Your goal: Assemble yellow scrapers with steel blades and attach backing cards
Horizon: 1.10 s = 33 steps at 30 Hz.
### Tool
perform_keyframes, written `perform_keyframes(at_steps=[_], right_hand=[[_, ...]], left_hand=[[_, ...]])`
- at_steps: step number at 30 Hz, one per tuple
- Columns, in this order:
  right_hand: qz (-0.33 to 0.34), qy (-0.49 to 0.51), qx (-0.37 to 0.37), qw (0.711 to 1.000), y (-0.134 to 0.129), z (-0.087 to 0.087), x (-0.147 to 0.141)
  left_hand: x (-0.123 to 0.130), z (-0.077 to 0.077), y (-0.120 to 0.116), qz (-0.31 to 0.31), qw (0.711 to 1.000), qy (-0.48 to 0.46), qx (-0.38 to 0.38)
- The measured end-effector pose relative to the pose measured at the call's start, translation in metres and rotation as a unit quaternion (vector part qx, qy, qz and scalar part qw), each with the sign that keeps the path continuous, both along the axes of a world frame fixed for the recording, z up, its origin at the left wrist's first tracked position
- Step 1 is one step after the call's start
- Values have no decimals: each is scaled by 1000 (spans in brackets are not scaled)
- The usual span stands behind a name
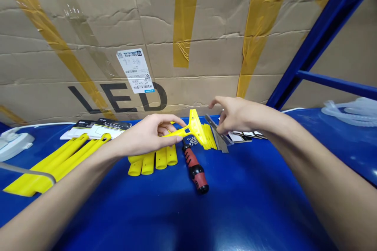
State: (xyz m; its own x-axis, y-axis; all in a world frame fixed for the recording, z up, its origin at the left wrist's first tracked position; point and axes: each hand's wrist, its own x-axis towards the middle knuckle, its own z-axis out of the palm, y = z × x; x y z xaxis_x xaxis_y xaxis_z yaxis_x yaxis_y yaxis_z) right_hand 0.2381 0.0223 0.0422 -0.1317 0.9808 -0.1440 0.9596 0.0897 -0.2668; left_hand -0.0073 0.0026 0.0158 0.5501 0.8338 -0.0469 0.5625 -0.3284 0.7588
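My left hand [150,133] pinches the handle end of a yellow plastic scraper head [196,127], its wide end pointing right. To the right, my right hand [240,115] has thumb and curled fingers at a tilted metal blade [212,122], index finger raised apart. More flat blades [220,143] lie beneath it. Beside them is a row of yellow scraper heads [208,135]. Small screws [192,140] sit in a little pile under the held head. A red and black screwdriver [196,168] lies in front of them. Yellow tube handles [153,162] lie below my left hand.
Longer yellow sleeves [59,162] and printed cards [100,128] lie at left, near a white device [14,145]. More cards [241,137] lie behind my right hand. A taped cardboard box [159,27] walls off the back of the blue table [235,211]. A blue metal frame [312,47] stands right.
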Motion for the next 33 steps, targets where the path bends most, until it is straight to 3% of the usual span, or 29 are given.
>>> perform_keyframes(at_steps=[8, 11, 16, 20, 23, 33], right_hand=[[46, 253, -30, 966, 9, -8, 7], [51, 340, -40, 938, 11, -10, 8], [1, 455, -101, 885, 8, -10, 6], [-34, 517, -166, 839, 12, -17, 4], [-24, 545, -205, 813, 16, -25, 1], [-8, 526, -170, 833, 16, -39, -13]], left_hand=[[-13, 3, 6, -2, 1000, 11, 15], [-15, 4, 7, 0, 1000, 13, 10], [-17, 6, 8, -6, 1000, 11, 8], [-20, 9, 8, -5, 1000, 18, 2], [-22, 10, 8, -10, 1000, 24, -11], [-22, 9, 8, -22, 998, 61, 0]])
